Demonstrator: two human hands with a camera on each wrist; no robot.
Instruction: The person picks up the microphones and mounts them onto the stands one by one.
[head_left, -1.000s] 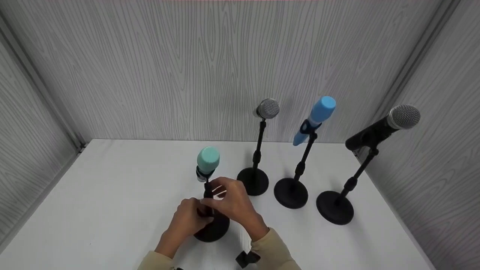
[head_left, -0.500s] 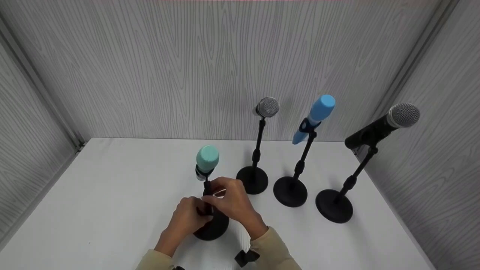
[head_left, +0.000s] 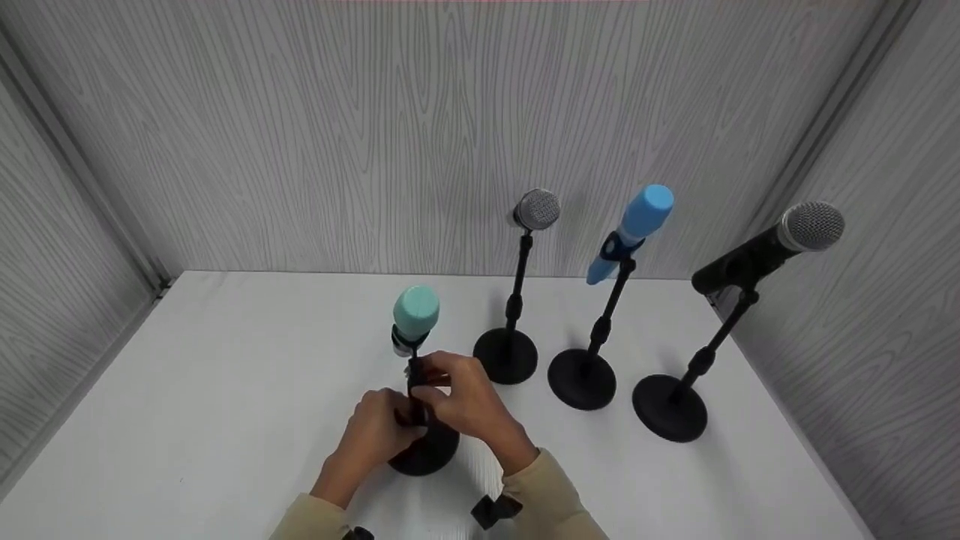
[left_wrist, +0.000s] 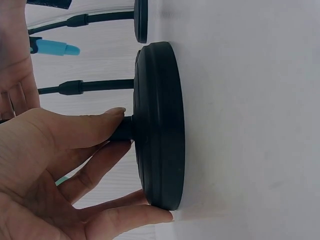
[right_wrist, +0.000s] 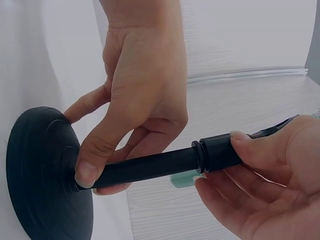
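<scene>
My left hand point(left_wrist: 65, 165) pinches the foot of a black microphone stand's pole point(right_wrist: 150, 167), right above its round base point(left_wrist: 160, 125). One of its fingertips touches the base's edge. Higher up the same pole, my right hand point(right_wrist: 272, 185) grips the thick adjusting collar point(right_wrist: 220, 152) between thumb and fingers. At the top of this stand a teal-headed microphone point(head_left: 416, 312) sits in its clip, tilted toward me in the head view. The stand's base rests on the white table point(head_left: 225, 390).
To the right stand three more black desk stands. They hold a silver-headed microphone point(head_left: 538, 209), a blue microphone point(head_left: 645, 213) and a black microphone with a silver mesh head point(head_left: 811, 226). Grey wood-grain panels point(head_left: 375, 135) enclose the back and both sides.
The right thumb and fingers have shifted slightly on the collar. Both hands stay on the same stand, and the whole scene sits a little higher in the head view.
</scene>
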